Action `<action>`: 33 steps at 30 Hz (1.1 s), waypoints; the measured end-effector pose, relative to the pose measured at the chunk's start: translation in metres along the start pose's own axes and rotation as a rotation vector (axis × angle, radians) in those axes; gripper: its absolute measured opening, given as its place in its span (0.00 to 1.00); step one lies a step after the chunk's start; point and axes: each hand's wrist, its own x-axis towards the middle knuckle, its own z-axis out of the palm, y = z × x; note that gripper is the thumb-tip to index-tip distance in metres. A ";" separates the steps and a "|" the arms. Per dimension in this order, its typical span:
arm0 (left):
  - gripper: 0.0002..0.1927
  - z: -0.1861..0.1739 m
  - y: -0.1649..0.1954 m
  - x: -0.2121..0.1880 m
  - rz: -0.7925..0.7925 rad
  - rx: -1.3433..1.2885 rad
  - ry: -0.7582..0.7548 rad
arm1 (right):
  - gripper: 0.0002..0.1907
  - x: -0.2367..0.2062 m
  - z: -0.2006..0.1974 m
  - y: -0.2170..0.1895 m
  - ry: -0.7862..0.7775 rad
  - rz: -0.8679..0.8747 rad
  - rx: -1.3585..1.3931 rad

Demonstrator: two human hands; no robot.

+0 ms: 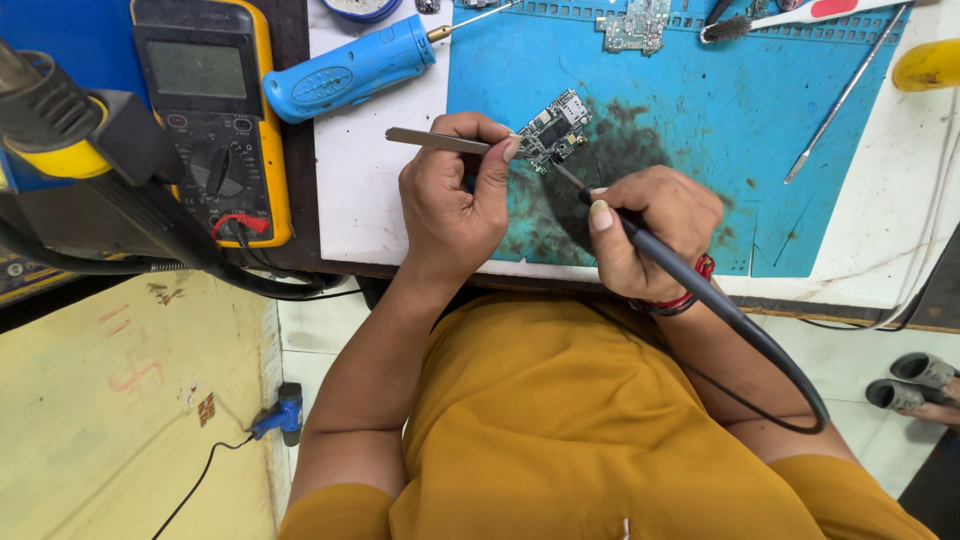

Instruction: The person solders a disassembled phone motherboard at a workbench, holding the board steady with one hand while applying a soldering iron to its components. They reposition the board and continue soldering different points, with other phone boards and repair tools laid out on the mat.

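Both arms reach forward from the body, elbows bent. The left hand [450, 195] is curled with fingers pinched together. The right hand [650, 235], just beside it, is closed in a pen-like grip.

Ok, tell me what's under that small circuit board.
The small circuit board lies on the blue work mat, over a dark sooty smear. The left hand with its tweezers covers the board's near-left edge, so nothing shows beneath there.
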 end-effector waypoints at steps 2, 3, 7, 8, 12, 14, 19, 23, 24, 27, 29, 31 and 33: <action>0.05 0.000 0.000 0.000 0.003 0.007 -0.003 | 0.05 0.002 0.000 -0.001 -0.020 -0.001 -0.012; 0.05 0.000 0.000 0.000 0.003 0.005 -0.004 | 0.05 0.003 0.000 -0.002 -0.028 0.001 -0.018; 0.05 0.000 0.001 0.001 0.010 0.003 -0.006 | 0.05 0.007 0.001 -0.004 -0.050 0.006 -0.015; 0.05 0.000 0.001 0.001 0.004 0.004 -0.007 | 0.05 0.007 0.001 -0.004 -0.055 0.007 -0.018; 0.04 0.000 0.001 0.001 -0.012 0.006 -0.007 | 0.05 0.008 0.001 -0.005 -0.059 0.012 -0.021; 0.04 0.000 0.001 0.001 -0.009 0.006 -0.005 | 0.05 0.008 0.001 -0.004 -0.062 0.009 -0.022; 0.04 0.000 0.002 0.001 0.012 0.011 -0.007 | 0.06 0.007 0.000 -0.004 -0.069 0.002 -0.023; 0.04 0.000 0.002 0.001 -0.005 0.010 -0.006 | 0.06 0.007 0.000 -0.003 -0.066 0.004 -0.024; 0.04 0.000 0.002 0.001 0.003 0.010 -0.005 | 0.06 0.007 0.000 -0.003 -0.065 0.003 -0.026; 0.05 0.000 0.003 0.001 0.006 0.004 -0.007 | 0.06 0.006 0.000 -0.004 -0.063 0.009 -0.026; 0.04 0.001 0.003 0.001 -0.003 0.002 -0.010 | 0.06 0.006 0.000 -0.003 -0.063 0.010 -0.025; 0.04 0.000 0.003 0.001 -0.020 0.005 -0.014 | 0.05 0.006 0.000 -0.004 -0.066 0.010 -0.025; 0.04 0.000 0.003 0.001 -0.014 0.001 -0.014 | 0.05 0.006 0.000 -0.003 -0.061 0.010 -0.022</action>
